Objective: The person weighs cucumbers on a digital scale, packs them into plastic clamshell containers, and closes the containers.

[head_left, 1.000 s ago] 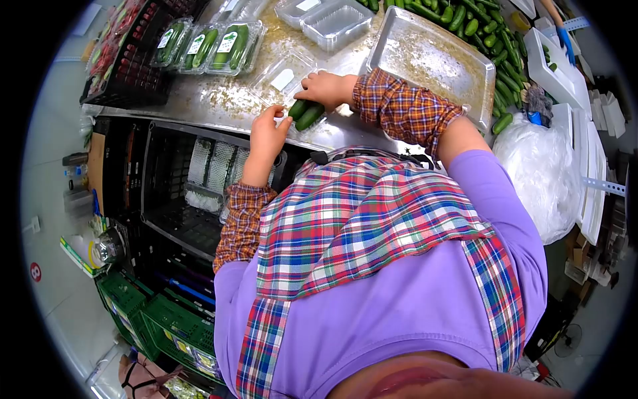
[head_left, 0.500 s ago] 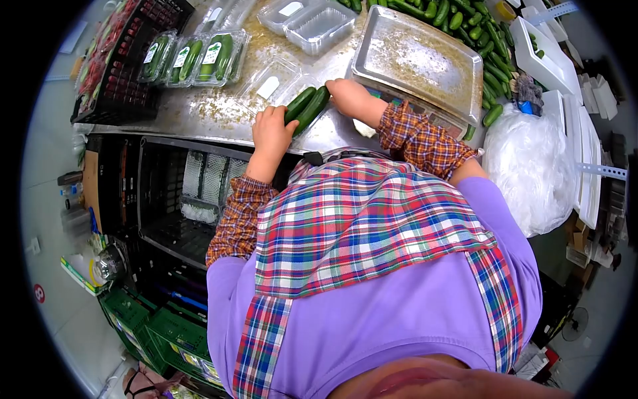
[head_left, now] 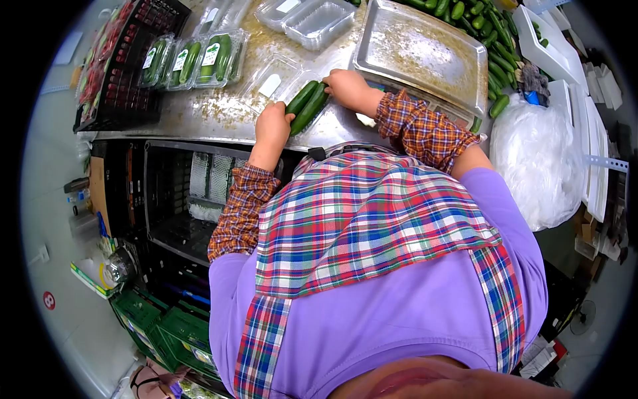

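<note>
Two dark green cucumbers (head_left: 308,108) lie side by side at a slant near the table's front edge, seemingly over the base of an open clear plastic clamshell box. The box's lid (head_left: 282,68), with a white label, is spread flat behind them. My left hand (head_left: 271,128) is closed at their lower left end, thumb against the cucumbers. At the upper right end my right hand (head_left: 350,90) pinches the tip of the nearer cucumber. Whether the fingertips also grip the box's rim cannot be made out.
Filled cucumber packs (head_left: 193,61) stand at the left beside a black crate (head_left: 129,60). Empty clear boxes (head_left: 319,25) sit at the back. A metal tray (head_left: 422,56) lies right, with piled loose cucumbers (head_left: 498,66) behind it and a plastic bag (head_left: 535,163) alongside.
My left hand has slid slightly down and back along the cucumbers, its fingers now curled at their lower end. My right hand has shifted up a little. The view has moved slightly.
</note>
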Motion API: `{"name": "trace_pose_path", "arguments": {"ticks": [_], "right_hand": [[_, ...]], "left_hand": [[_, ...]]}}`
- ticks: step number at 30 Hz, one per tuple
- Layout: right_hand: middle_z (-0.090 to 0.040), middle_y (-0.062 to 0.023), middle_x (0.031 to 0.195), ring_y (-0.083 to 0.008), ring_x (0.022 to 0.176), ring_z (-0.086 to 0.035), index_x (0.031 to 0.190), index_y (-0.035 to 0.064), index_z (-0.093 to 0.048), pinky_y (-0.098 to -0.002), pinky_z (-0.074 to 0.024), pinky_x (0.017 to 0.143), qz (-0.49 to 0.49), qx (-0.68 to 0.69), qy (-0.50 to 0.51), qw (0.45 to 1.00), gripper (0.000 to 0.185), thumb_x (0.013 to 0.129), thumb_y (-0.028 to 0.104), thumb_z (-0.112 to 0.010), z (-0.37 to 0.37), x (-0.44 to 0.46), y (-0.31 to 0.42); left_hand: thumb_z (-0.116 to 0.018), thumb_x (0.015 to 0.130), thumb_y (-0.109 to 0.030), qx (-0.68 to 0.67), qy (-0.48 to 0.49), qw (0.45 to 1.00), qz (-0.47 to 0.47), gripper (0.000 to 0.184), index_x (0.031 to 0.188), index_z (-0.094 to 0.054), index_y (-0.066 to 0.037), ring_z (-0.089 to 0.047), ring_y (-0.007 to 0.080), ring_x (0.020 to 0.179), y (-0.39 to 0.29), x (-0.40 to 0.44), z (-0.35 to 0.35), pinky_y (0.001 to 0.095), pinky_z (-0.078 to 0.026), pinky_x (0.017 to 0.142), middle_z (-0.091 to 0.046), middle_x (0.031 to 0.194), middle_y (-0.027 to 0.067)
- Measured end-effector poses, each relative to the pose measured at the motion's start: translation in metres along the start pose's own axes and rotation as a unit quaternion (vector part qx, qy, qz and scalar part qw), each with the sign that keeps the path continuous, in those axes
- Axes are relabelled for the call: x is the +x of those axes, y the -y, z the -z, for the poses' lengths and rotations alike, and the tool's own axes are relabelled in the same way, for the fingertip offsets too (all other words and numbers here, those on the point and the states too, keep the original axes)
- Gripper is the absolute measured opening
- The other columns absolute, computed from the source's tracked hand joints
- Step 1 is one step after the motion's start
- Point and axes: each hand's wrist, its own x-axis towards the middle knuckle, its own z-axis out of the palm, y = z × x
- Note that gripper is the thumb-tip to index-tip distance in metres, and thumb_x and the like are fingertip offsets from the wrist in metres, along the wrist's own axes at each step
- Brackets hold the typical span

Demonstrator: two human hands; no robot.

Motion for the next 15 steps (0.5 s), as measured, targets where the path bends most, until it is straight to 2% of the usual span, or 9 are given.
{"name": "trace_pose_path", "arguments": {"ticks": [3,5,6,9,10,13,14,15], "right_hand": [[-0.060,-0.0159,0.087,-0.0336,0.081,-0.060,0.086,0.0067,-0.067,-0.0414,-0.0488,0.071,-0.012,0.013,0.005,1.000,0.017,0.076,0.020,-0.062,-0.002,-0.002,0.002],[-0.056,-0.0159,0.088,-0.0335,0.081,-0.057,0.102,0.0114,-0.065,-0.0399,-0.0465,0.072,-0.012,0.080,-0.021,0.996,0.027,0.076,0.021,-0.065,-0.005,-0.013,0.006],[-0.055,-0.0161,0.092,-0.0333,0.083,-0.056,0.104,0.0141,-0.066,-0.0391,-0.0462,0.073,-0.024,0.100,-0.016,0.995,0.029,0.075,0.020,-0.066,-0.011,-0.018,0.008],[-0.054,-0.0217,0.094,-0.0355,0.085,-0.058,0.120,0.0103,-0.052,-0.0413,-0.0483,0.073,-0.053,0.112,-0.033,0.992,0.048,0.075,0.020,-0.065,-0.018,-0.036,0.026],[-0.056,-0.0258,0.091,-0.0379,0.083,-0.060,0.115,-0.0020,-0.047,-0.0430,-0.0489,0.070,-0.033,0.116,-0.059,0.991,0.050,0.075,0.022,-0.066,-0.025,-0.039,0.027],[-0.059,-0.0284,0.085,-0.0402,0.078,-0.061,0.099,-0.0093,-0.049,-0.0445,-0.0494,0.067,-0.150,0.143,0.013,0.978,0.045,0.075,0.024,-0.066,-0.019,-0.047,0.027],[-0.060,-0.0294,0.077,-0.0414,0.074,-0.062,0.091,-0.0114,-0.049,-0.0452,-0.0497,0.065,-0.133,0.143,-0.007,0.981,0.043,0.076,0.026,-0.065,-0.023,-0.049,0.023],[-0.060,-0.0296,0.077,-0.0417,0.075,-0.061,0.091,-0.0116,-0.049,-0.0447,-0.0496,0.067,-0.136,0.154,-0.012,0.979,0.042,0.076,0.025,-0.064,-0.030,-0.048,0.020]], "left_hand": [[-0.069,0.072,-0.018,0.063,-0.113,0.989,-0.069,0.022,0.086,-0.059,-0.005,-0.056,0.0330,0.081,-0.015,-0.005,0.007,0.0441,-0.045,0.066,-0.059,0.083,0.0129],[-0.070,0.071,-0.021,0.050,-0.131,0.987,-0.083,0.026,0.089,-0.061,-0.006,-0.056,0.0325,0.079,-0.031,-0.002,0.014,0.0419,-0.045,0.069,-0.060,0.085,0.0121],[-0.070,0.070,-0.023,0.043,-0.139,0.985,-0.090,0.028,0.091,-0.061,-0.006,-0.055,0.0322,0.077,-0.039,0.000,0.015,0.0408,-0.045,0.070,-0.060,0.086,0.0116],[-0.072,0.068,-0.026,0.072,-0.053,0.990,-0.106,0.031,0.089,-0.061,-0.007,-0.056,0.0319,0.078,-0.048,0.003,0.003,0.0410,-0.045,0.068,-0.059,0.086,0.0104],[-0.073,0.065,-0.030,0.080,-0.039,0.990,-0.107,0.034,0.086,-0.059,-0.008,-0.056,0.0291,0.082,-0.049,0.003,0.000,0.0421,-0.046,0.064,-0.058,0.087,0.0079],[-0.073,0.066,-0.028,0.113,-0.011,0.986,-0.124,0.036,0.088,-0.059,-0.005,-0.056,0.0306,0.078,-0.051,0.000,0.004,0.0400,-0.047,0.066,-0.059,0.084,0.0113],[-0.073,0.066,-0.028,0.123,-0.009,0.984,-0.130,0.036,0.088,-0.058,-0.004,-0.057,0.0310,0.079,-0.052,-0.001,0.002,0.0402,-0.047,0.066,-0.059,0.084,0.0122],[-0.072,0.066,-0.028,0.133,-0.007,0.982,-0.136,0.036,0.088,-0.058,-0.003,-0.057,0.0314,0.079,-0.053,-0.001,0.000,0.0404,-0.048,0.066,-0.059,0.084,0.0130]]}}
